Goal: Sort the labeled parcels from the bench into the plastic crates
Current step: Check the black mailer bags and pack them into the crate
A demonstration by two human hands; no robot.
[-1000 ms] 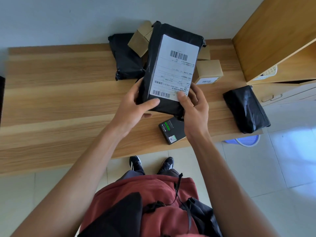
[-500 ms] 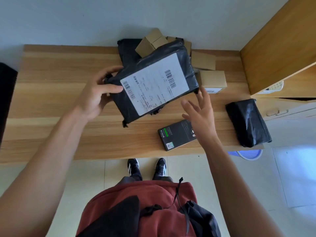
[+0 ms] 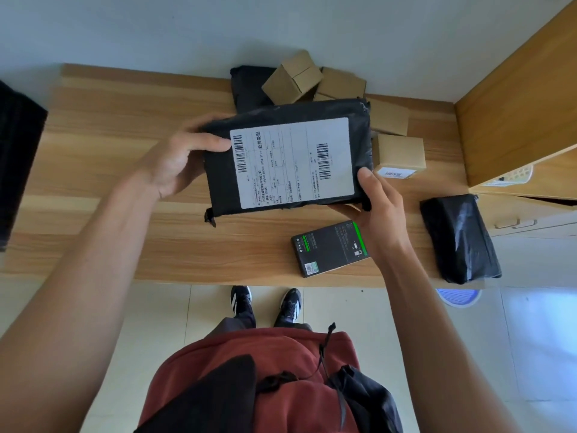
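The label (image 3: 292, 160) print is too small to read. The held parcel (image 3: 287, 114) hides part of the black bag (image 3: 246, 89) and boxes (image 3: 388, 117) behind it. A dark thing (image 3: 18, 164) is cut off at the left edge

Pale wall (image 3: 156, 26), tiled floor (image 3: 530, 354), wooden cabinet (image 3: 515, 98)

Bright, even daylight; soft shadows; wide-angle bending at the edges; slight softness throughout; no harsh glare.
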